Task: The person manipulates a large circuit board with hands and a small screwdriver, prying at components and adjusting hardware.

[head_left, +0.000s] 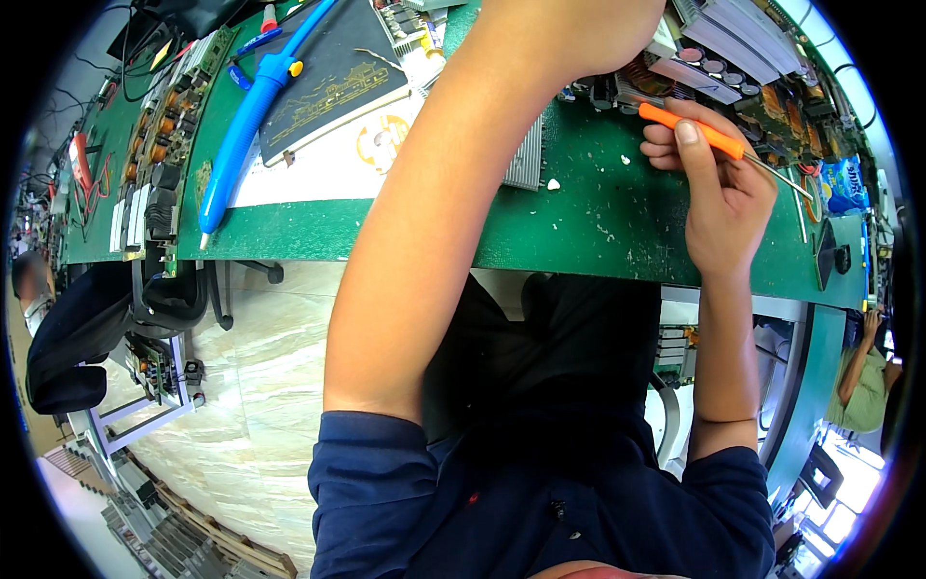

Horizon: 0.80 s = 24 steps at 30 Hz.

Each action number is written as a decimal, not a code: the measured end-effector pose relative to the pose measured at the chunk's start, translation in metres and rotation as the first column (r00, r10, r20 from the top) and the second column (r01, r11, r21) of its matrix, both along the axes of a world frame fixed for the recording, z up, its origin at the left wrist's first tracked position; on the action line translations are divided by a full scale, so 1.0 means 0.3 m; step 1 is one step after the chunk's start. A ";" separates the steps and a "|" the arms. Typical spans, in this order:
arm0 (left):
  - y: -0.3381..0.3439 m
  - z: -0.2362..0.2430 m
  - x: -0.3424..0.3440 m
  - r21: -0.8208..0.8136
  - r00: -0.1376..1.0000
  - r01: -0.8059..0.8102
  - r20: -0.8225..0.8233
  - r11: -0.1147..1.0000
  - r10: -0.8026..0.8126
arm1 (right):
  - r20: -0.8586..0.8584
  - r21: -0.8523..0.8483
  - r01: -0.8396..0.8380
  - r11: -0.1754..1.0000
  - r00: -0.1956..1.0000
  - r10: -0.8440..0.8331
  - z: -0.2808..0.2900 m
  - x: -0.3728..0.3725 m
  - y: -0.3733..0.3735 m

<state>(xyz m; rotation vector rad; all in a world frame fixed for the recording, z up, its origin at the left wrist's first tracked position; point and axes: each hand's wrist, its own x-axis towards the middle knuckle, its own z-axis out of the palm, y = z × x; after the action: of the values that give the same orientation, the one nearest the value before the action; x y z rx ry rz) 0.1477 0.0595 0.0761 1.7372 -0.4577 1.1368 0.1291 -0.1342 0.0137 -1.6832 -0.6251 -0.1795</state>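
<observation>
My left hand (588, 29) reaches up to the top edge, beside an electronic assembly with heatsinks and capacitors (714, 82); its fingers are hidden. My right hand (719, 198) is wrapped round an orange-handled screwdriver (690, 125), whose metal shaft points down to the right. A finned grey heatsink (526, 162) lies partly behind my left forearm. A blue desoldering pump (246, 145) lies across the left of the green bench (569, 222), near a dark board with gold markings (318, 87) and a white printed sheet (289, 183).
Circuit boards (159, 154) and a red tool (82, 164) sit at the left. A blue packet (842, 183) lies at the right. An office chair (164, 299) stands below the bench. A seated person (29, 289) is at the far left, another (858, 381) at the far right.
</observation>
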 end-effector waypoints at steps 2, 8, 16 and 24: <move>0.002 0.004 0.006 -0.019 1.000 0.013 -0.026 1.000 -0.014 | 0.107 -0.098 0.031 0.995 0.994 -0.021 0.003 -0.001 -0.002; 0.004 0.003 0.025 -0.014 0.999 -0.021 0.030 1.000 0.021 | 0.691 -0.372 0.148 0.916 0.703 0.167 0.013 -0.037 0.011; 0.019 0.006 0.041 -0.023 0.999 0.000 -0.034 1.000 0.000 | 0.706 -0.301 0.118 0.946 0.695 0.138 0.116 -0.085 -0.081; 0.018 -0.007 0.074 -0.019 1.000 -0.030 -0.010 0.999 0.030 | 0.731 -0.247 0.194 0.949 0.681 0.052 0.142 -0.096 -0.138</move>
<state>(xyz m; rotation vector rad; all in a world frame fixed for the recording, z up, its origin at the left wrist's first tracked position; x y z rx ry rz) 0.1699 0.0648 0.0739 1.7374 -0.4147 1.1496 0.1004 -0.1756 0.0563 -1.9210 -1.2396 -0.8971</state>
